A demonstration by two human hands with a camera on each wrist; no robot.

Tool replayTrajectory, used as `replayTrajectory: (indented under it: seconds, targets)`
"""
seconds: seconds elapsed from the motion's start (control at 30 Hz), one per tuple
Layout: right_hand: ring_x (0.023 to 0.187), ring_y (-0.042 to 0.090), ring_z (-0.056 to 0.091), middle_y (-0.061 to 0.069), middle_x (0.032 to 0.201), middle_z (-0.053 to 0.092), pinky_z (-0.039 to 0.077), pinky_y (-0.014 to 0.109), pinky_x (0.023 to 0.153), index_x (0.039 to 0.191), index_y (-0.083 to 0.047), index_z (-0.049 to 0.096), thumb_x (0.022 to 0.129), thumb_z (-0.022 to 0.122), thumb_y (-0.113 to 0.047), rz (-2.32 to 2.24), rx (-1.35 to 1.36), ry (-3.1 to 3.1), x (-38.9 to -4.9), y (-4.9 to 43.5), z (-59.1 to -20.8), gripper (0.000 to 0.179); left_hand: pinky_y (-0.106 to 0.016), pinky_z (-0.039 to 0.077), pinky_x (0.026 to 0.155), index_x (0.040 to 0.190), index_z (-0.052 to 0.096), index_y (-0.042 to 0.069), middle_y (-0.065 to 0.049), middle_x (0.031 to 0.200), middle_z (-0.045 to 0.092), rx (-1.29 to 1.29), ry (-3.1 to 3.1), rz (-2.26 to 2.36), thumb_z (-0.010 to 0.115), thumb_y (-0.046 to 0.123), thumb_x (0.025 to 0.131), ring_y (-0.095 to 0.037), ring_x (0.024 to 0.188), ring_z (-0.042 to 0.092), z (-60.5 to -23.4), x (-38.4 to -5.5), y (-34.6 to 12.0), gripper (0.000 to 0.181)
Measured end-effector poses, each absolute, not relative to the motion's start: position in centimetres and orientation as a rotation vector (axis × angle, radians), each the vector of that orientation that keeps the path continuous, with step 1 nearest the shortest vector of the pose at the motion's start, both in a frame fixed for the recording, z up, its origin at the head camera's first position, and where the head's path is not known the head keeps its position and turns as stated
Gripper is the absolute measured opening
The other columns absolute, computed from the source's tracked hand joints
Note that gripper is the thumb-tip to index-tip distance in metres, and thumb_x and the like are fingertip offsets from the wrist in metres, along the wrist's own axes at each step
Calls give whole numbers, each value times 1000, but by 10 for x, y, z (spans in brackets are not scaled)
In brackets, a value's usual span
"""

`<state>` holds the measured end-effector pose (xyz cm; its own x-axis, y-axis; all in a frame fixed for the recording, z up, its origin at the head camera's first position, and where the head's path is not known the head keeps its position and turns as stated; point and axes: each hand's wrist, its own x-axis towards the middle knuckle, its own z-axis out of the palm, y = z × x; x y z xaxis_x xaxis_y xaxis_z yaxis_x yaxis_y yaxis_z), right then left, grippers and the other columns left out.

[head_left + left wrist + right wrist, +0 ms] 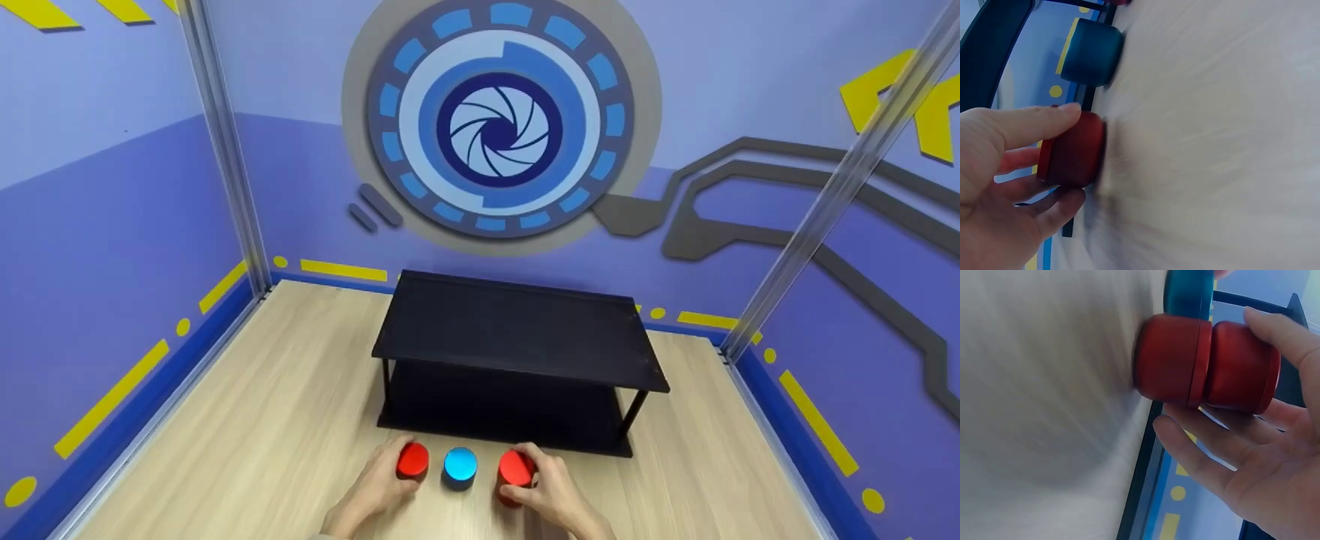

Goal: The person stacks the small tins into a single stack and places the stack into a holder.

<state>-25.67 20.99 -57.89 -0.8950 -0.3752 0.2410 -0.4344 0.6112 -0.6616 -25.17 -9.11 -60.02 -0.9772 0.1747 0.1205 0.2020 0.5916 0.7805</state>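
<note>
Three spots of small round tins line up before the black rack. My left hand grips a red tin that stands on the table, thumb on one side and fingers on the other. A blue tin stands untouched in the middle. At the right is a stack of two red tins, plain in the right wrist view: an upper red tin sits on a lower red tin. The right hand holds the upper one between thumb and fingers; a fingertip lies near the lower one.
A black two-level rack stands just behind the tins, its lower shelf close to both hands. Around the wooden table rise blue and purple panels with metal corner posts.
</note>
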Motion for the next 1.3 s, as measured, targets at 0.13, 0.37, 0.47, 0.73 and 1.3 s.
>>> replayTrajectory:
  seconds: [0.13, 0.37, 0.47, 0.73, 1.3]
  targets:
    - [82, 6, 62, 8, 98, 70, 50, 20, 65, 118, -7, 59, 72, 83, -29, 1155, 677, -2751, -257, 210, -578, 56, -58, 46, 94, 132, 49, 0, -24, 127, 55, -310, -2773, -1373, 76, -4, 66, -42, 114, 53, -603, -253, -89, 71]
    - [83, 7, 63, 9, 99, 70, 52, 21, 67, 118, -6, 58, 72, 83, -27, 1180, 666, -2769, -254, 208, -580, 56, -57, 48, 90, 128, 52, 3, -21, 119, 59, -302, -2756, -1388, 76, -5, 65, -39, 109, 56, -600, -253, -87, 68]
    - [83, 8, 63, 9, 99, 70, 52, 22, 68, 117, -6, 59, 71, 83, -27, 1189, 660, -2771, -255, 206, -580, 56, -56, 50, 88, 125, 53, 4, -21, 117, 60, -337, -2721, -1353, 77, -4, 67, -39, 107, 58, -594, -255, -87, 64]
    - [85, 10, 64, 8, 100, 70, 53, 22, 70, 116, -7, 59, 71, 83, -27, 1200, 636, -2808, -255, 206, -580, 55, -50, 53, 87, 125, 54, 8, -13, 114, 61, -382, -2676, -1278, 80, 4, 70, -32, 105, 61, -573, -260, -79, 61]
    - [86, 5, 61, 4, 102, 69, 50, 22, 72, 113, -10, 62, 70, 84, -31, 1257, 633, -2800, -262, 212, -580, 53, -30, 52, 86, 126, 57, 11, -3, 110, 62, -657, -2496, -1372, 80, 14, 72, -15, 98, 60, -549, -270, -34, 58]
